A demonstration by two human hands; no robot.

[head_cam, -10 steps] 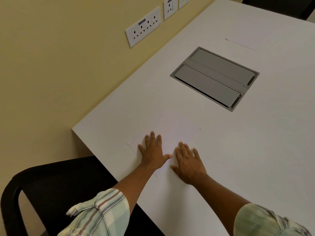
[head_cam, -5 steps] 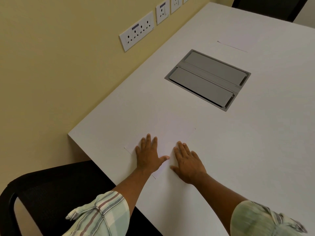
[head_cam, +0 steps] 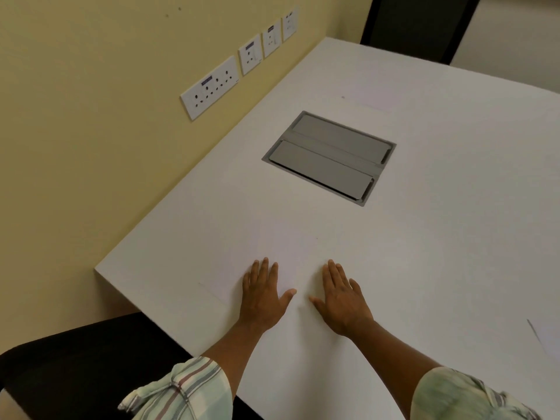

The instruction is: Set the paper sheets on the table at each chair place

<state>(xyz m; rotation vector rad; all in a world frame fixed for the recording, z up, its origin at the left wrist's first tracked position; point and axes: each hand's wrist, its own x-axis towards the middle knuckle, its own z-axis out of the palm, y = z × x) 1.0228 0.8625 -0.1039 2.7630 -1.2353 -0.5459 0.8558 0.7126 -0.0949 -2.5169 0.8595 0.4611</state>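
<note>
A white paper sheet (head_cam: 281, 253) lies flat on the white table (head_cam: 439, 253) near its front-left corner, hard to tell from the tabletop. My left hand (head_cam: 263, 295) rests palm down on the sheet's near edge, fingers apart. My right hand (head_cam: 344, 298) lies flat beside it, about at the sheet's right near corner, fingers spread. Neither hand grips anything. A second sheet (head_cam: 545, 338) shows only as a faint edge at the right. Another faint sheet (head_cam: 372, 104) lies at the far side.
A grey cable hatch (head_cam: 328, 157) is set into the table's middle. A black chair (head_cam: 75, 368) stands at the near left, another dark chair (head_cam: 418, 22) at the far end. Wall sockets (head_cam: 209, 86) line the yellow wall on the left.
Both hands stay flat on the sheet but have drawn apart, the right one sliding right. The view has shifted, bringing more of the far table end and right side into sight.
</note>
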